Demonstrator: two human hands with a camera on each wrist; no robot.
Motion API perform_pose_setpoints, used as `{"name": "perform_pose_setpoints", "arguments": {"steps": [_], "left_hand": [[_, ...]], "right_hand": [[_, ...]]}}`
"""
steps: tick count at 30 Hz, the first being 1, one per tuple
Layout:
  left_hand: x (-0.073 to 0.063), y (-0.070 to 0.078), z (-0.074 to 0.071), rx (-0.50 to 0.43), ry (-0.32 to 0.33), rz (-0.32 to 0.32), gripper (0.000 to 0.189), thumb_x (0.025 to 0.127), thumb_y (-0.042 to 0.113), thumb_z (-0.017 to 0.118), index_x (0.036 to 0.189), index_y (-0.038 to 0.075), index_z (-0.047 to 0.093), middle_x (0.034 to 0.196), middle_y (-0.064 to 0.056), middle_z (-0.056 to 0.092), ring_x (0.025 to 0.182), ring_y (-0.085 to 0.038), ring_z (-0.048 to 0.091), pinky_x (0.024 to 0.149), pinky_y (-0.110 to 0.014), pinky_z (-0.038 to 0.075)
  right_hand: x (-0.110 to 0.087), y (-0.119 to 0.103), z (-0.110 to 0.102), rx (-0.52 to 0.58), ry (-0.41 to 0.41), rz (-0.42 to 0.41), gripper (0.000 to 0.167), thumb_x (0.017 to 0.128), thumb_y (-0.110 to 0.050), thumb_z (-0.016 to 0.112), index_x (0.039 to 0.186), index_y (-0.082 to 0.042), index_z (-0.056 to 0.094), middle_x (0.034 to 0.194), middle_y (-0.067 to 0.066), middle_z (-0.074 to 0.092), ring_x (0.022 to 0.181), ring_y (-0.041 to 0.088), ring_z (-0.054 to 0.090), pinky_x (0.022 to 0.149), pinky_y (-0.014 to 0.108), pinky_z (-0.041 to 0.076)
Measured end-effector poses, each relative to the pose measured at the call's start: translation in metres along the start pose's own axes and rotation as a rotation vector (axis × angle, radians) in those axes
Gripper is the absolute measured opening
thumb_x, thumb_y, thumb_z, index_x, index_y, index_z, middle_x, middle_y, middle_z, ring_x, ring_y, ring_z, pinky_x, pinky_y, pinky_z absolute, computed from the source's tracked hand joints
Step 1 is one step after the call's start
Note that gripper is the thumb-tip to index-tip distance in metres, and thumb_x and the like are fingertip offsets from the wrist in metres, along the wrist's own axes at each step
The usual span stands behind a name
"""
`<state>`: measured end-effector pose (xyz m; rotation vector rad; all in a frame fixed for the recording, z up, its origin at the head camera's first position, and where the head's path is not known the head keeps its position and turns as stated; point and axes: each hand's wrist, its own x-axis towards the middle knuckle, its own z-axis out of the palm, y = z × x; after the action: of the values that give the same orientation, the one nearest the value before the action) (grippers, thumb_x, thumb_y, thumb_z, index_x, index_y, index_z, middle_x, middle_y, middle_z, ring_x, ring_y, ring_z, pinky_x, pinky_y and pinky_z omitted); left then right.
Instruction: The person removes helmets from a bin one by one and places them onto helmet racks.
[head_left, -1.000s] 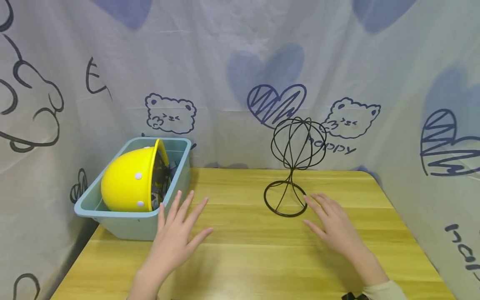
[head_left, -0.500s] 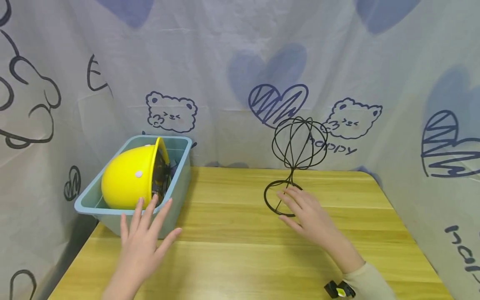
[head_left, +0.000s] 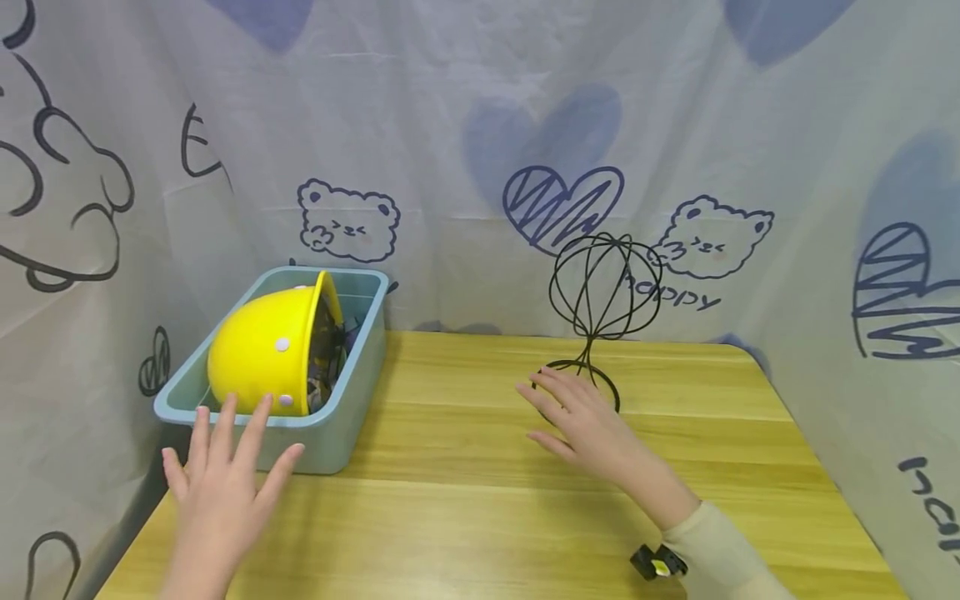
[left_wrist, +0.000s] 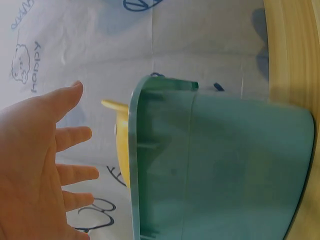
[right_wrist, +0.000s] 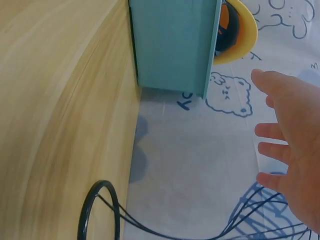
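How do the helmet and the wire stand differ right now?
Colour: the helmet is yellow with pale studs; the stand is black.
Build: the helmet is a solid shell; the stand is open wire you can see through.
Pose: the helmet sits in the bin, opening turned sideways; the stand is upright on the table.
Shared: both have a rounded form, and neither is gripped.

At left, the helmet (head_left: 258, 354) is coloured yellow with white dots (head_left: 282, 344), the bin (head_left: 330, 442) blue-green. The wire stand (head_left: 590, 336) is finished black. The worktop (head_left: 465, 417) is grained yellow; the far pale curtain (head_left: 435, 100) is printed with blue hearts (head_left: 540, 158) and bears (head_left: 348, 222).
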<state>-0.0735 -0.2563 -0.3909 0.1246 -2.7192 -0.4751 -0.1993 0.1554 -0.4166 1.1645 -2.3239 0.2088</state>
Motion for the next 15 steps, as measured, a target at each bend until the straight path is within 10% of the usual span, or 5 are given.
{"name": "perform_pose_setpoints", "arguments": {"steps": [15], "left_hand": [[0.011, -0.039, -0.012, 0.042, -0.106, -0.153, 0.076, 0.099, 0.062, 0.033, 0.158, 0.024, 0.004, 0.160, -0.027, -0.009, 0.144, -0.051, -0.020, 0.096, -0.083, -0.015]], "right_hand": [[0.046, -0.008, 0.006, -0.032, 0.029, -0.151, 0.057, 0.098, -0.046, 0.051, 0.146, -0.015, 0.043, 0.142, 0.013, 0.052, 0.133, 0.032, 0.049, 0.110, 0.048, 0.041]]}}
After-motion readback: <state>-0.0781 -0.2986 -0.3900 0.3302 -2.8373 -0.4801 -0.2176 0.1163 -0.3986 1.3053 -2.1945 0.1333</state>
